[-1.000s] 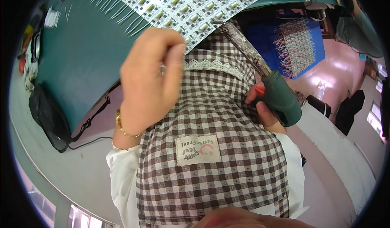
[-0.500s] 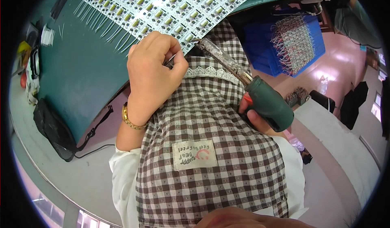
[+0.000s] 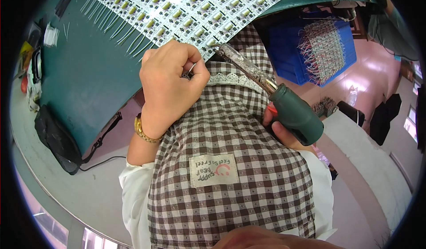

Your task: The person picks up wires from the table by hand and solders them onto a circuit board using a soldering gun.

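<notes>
My left hand [image 3: 173,78], wearing a gold watch, is closed in a pinch beside the near corner of a white circuit board panel [image 3: 177,14]. A short length of thin pale wire [image 3: 192,67] shows between its thumb and forefinger; the rest is hidden by the fingers. In my right hand [image 3: 282,133] is a soldering gun [image 3: 296,114] with a dark green handle and red trigger. Its bent tip reaches the panel's near edge, close to a yellow component; whether it touches cannot be made out. Several thin wires [image 3: 113,27] stick out along the panel's left edge.
The panel lies on a green tabletop [image 3: 88,80]. To the left are a bundle of short white wires [image 3: 51,36] and a black bag [image 3: 55,138] with a strap. At the right, a blue bin [image 3: 284,56] holds a wired stack [image 3: 323,51]. A person's arm [image 3: 390,9] shows at far right.
The panel has shifted slightly right. My left hand has moved a little right and down, and pale wire now shows at its fingertips. The soldering gun has barely moved.
</notes>
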Available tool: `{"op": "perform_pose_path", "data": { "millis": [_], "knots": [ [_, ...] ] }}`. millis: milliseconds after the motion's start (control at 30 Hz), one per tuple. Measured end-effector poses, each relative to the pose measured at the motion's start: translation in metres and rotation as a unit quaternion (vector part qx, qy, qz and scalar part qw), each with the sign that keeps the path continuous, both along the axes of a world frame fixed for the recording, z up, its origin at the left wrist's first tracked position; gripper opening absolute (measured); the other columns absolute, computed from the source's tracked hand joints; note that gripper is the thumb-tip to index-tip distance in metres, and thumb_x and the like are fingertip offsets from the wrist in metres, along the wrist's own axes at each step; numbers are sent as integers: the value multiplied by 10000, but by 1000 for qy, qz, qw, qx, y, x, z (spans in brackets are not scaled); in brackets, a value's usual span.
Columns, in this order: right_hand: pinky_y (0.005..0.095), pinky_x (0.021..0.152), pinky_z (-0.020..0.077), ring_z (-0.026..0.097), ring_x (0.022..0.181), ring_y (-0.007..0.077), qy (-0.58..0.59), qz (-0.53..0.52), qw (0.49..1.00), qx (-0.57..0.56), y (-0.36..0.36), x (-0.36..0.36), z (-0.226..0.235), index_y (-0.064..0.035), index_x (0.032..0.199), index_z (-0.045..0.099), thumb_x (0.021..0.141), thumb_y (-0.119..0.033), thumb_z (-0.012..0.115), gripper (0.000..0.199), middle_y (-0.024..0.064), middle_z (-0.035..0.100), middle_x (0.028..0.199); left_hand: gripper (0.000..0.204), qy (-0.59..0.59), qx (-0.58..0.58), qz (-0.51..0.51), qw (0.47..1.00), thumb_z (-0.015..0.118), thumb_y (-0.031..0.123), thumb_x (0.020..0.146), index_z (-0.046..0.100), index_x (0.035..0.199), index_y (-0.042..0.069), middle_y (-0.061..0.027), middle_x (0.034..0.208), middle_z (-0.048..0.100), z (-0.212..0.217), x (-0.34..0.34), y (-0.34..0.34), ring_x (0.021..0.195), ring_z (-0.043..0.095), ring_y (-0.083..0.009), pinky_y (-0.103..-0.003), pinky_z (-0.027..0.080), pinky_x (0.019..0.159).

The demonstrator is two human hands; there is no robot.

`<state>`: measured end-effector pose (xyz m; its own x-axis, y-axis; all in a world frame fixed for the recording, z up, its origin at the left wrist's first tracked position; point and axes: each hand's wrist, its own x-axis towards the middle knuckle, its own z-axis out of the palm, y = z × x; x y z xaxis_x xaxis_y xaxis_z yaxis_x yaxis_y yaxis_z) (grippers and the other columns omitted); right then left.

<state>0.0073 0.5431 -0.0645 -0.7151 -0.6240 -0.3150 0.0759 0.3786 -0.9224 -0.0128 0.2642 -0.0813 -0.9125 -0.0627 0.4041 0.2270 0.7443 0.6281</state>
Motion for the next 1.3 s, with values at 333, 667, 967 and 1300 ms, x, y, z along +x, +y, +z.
{"op": "perform_pose_path", "data": {
  "millis": [333,667,967,1300],
  "knots": [
    [298,762,423,518,848,144,-7,-21,999,-28,1,3,-5,-40,1019,529,895,-241,575,241,59,557,917,182,19,-22,11,999,655,-3,608,537,656,127,34,588,490,-2,0,1,522,487,-130,-290,323,583],
    [299,710,508,641,780,214,53,-43,997,26,-2,7,-14,-7,1035,613,731,-97,701,329,106,646,906,182,17,-27,9,999,647,-2,600,530,649,127,35,582,482,-2,0,0,517,483,-130,-293,314,566],
    [267,802,428,532,889,145,35,-41,997,-47,2,9,-13,6,1105,513,879,-82,539,244,74,565,951,177,26,-23,10,999,650,1,599,534,649,125,38,580,493,-1,-1,0,507,487,-120,-284,320,570],
    [254,704,518,644,791,150,136,-31,990,-16,0,7,-15,18,1099,551,751,-71,695,387,71,654,890,178,22,-29,8,999,646,-4,596,533,650,123,35,580,494,-1,1,-1,497,477,-120,-284,317,567]
  ]
}}
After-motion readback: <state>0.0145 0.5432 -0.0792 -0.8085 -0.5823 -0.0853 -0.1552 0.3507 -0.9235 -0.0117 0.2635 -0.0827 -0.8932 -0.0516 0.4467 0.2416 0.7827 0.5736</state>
